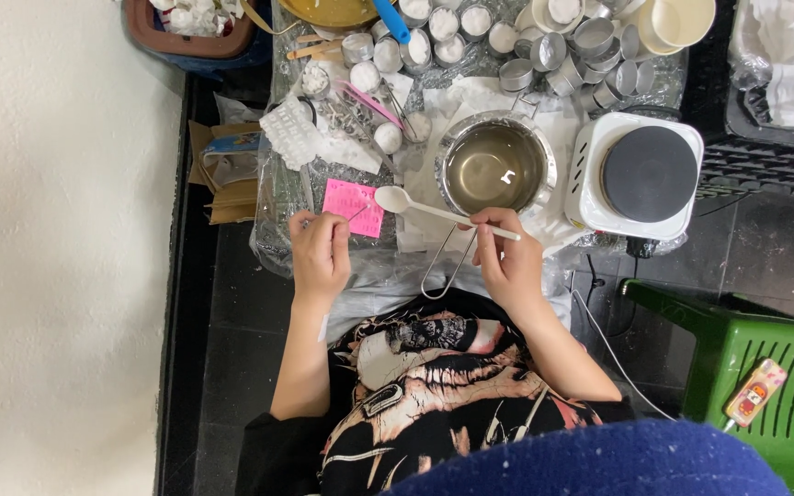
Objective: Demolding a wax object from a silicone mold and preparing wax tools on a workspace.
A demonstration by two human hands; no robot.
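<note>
My right hand [507, 262] pinches the handle of a white plastic spoon [397, 199]; its bowl points left and hovers just left of a small metal pot [544, 156] of clear liquid. The pot's wire handle [443, 276] reaches toward me between my hands. My left hand [319, 250] is closed on a thin wick-like strand [358, 213] whose tip lies over a pink paper note [346, 197]. Both hands work above a surface covered in clear plastic sheet.
A white hot plate [590, 197] with a black disc stands right of the pot. Several small metal tins [590, 37], some filled with white wax, crowd the far side. A green plastic stool [783, 367] carrying a small packet [755, 393] sits at right, with a black crate [755, 165] behind it.
</note>
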